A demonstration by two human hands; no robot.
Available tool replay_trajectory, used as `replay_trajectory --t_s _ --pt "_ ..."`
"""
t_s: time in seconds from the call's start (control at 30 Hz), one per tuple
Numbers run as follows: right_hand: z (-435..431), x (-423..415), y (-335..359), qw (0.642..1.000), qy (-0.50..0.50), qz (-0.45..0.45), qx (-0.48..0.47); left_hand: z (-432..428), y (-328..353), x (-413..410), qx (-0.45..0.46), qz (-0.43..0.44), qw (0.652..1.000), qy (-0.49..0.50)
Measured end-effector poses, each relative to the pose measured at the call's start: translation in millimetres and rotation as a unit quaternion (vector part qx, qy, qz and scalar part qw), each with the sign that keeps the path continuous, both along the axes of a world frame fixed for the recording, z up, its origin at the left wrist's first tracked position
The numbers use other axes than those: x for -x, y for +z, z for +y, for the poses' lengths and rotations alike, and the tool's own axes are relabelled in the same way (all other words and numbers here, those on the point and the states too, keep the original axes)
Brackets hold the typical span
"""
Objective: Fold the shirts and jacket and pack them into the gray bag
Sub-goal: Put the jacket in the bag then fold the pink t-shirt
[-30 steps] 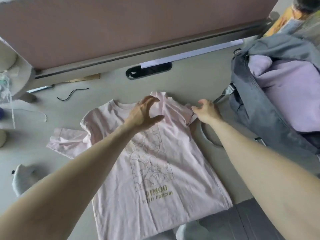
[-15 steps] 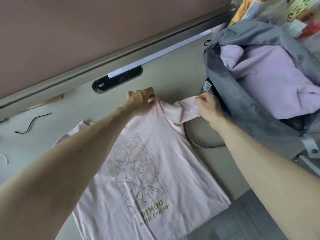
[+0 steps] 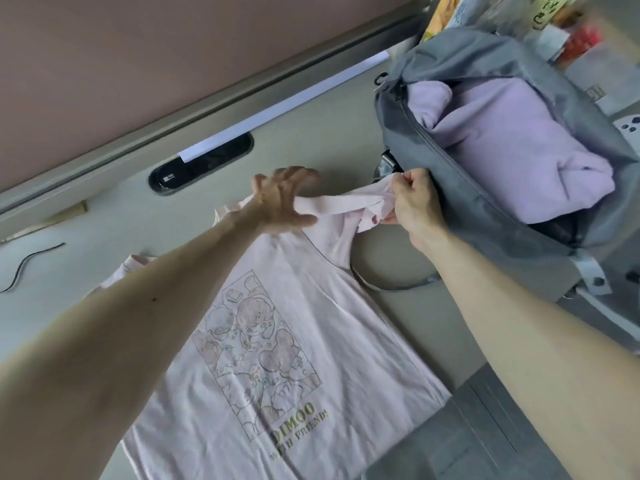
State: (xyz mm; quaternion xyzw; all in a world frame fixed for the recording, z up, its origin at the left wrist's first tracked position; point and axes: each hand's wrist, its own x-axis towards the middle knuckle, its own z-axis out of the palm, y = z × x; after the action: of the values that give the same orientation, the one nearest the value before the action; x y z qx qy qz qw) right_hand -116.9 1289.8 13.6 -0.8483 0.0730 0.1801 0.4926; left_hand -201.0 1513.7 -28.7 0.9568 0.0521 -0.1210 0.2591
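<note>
Head: left hand spread, right hand round shirt

Likely an office workstation: a pale bench with a cable slot and a partition panel past the hands.

On my feed the pale worktop runs up to a grey rail, with a dusty-pink panel behind it. A black oval slot is set into the worktop, and a white strip lies just past it. Far left I make out a curved black wire and a tan strip. Top right is blurred clutter: something yellow and a red packet. A dark grey surface fills the lower right corner.
</note>
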Motion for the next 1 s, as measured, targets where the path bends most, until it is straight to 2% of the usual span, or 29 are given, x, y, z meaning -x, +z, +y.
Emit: replay_trajectory --t_s 0.07,0.13,0.27,0.37,0.43,0.53,0.67,0.83,0.93,1.0 --pt "5 1 12 0.997 -0.006 0.059 -0.059 -19 3 -11 -0.012 -0.022 0.998 -0.057" --pt "8 0 21 0.994 0.004 0.076 -0.074 -35 6 -22 0.004 -0.056 0.997 -0.052" --pt "5 1 25 0.986 0.062 0.102 -0.12 -47 22 -36 0.175 -0.104 0.978 0.039" --pt "3 3 29 0.97 0.186 0.087 -0.132 -45 31 -41 0.289 -0.061 0.952 0.08" --pt "2 6 29 0.955 0.259 0.078 -0.125 -40 31 -42 0.368 -0.041 0.922 0.116" --pt "7 11 24 0.975 0.217 0.046 -0.03 -36 38 -41 0.425 -0.025 0.894 0.141" --pt "4 5 8 0.993 0.113 0.006 0.044 -29 50 -45 0.388 -0.033 0.904 0.176" --pt "-12 -2 19 0.974 0.158 -0.115 0.118 -18 77 -43 0.379 0.006 0.916 0.131" --pt "-14 -5 39 0.956 0.198 -0.184 0.117 -13 88 -46 0.305 0.021 0.949 0.08" --pt "-15 -7 54 0.949 0.216 -0.2 0.111 -11 92 -52 0.266 0.007 0.96 0.083"
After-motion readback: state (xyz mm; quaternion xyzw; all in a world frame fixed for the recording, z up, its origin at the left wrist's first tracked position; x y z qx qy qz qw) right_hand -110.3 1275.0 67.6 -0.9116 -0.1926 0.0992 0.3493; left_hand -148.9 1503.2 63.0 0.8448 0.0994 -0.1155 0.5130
